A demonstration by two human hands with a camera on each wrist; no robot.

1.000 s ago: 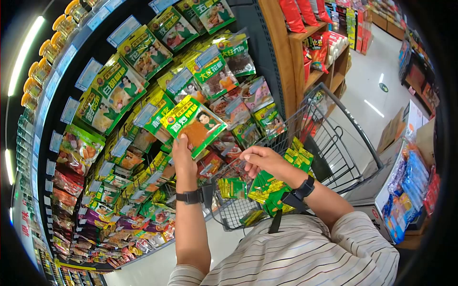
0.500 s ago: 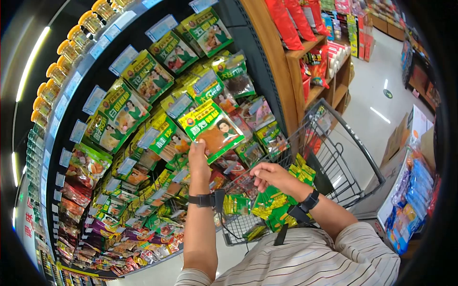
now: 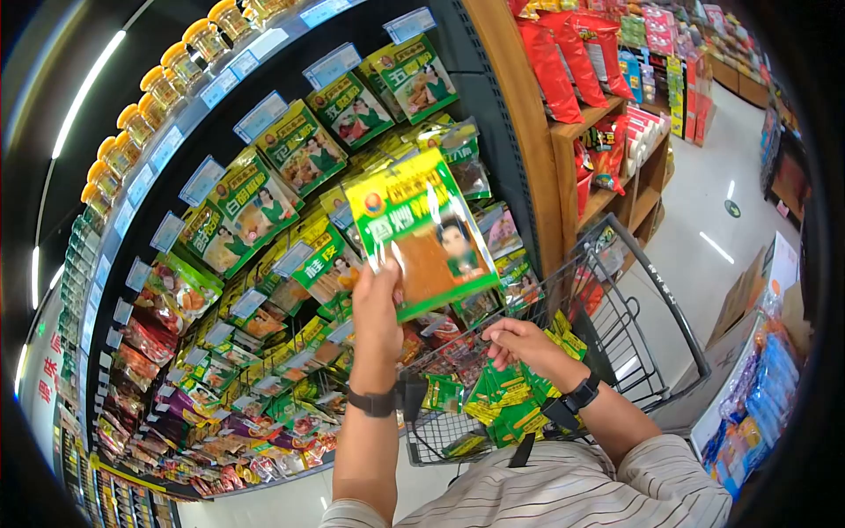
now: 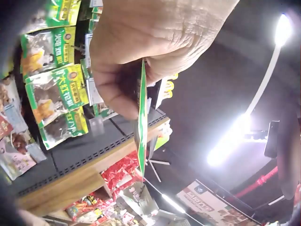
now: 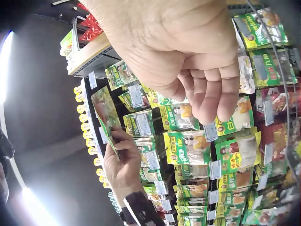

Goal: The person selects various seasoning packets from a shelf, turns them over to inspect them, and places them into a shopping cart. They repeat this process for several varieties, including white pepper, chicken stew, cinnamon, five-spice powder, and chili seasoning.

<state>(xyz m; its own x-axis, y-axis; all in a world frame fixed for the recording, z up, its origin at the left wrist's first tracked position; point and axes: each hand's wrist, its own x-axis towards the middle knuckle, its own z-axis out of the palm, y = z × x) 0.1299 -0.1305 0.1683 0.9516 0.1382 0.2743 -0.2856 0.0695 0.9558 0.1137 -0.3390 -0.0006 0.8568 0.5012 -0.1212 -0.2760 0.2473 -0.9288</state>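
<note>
My left hand [image 3: 377, 308] pinches a flat green-and-yellow seasoning packet [image 3: 444, 260] at its lower left corner, thumb on the front. Brown contents show through its clear window, beside a printed portrait. From the left wrist the packet [image 4: 142, 122] appears edge-on between thumb and fingers. My right hand [image 3: 528, 343] hovers over the shopping cart [image 3: 651, 352], its fingers loosely curled and holding nothing. The right wrist view shows those fingers [image 5: 211, 96] bent, with the shelf behind. Below that hand, several green-and-yellow packets [image 3: 506, 400] lie in the cart.
Hanging seasoning packets [image 3: 304, 150] with price tags fill the shelf ahead and to the left. Orange-lidded jars [image 3: 163, 88] line its top. A wooden rack [image 3: 598, 132] with red bags stands right of it. Boxes and blue-wrapped goods [image 3: 757, 378] sit at the far right.
My left hand has brought the packet nearer to the head camera, where it looks larger and more upright. The right hand stays over the cart with its fingers curled. The head view has shifted slightly.
</note>
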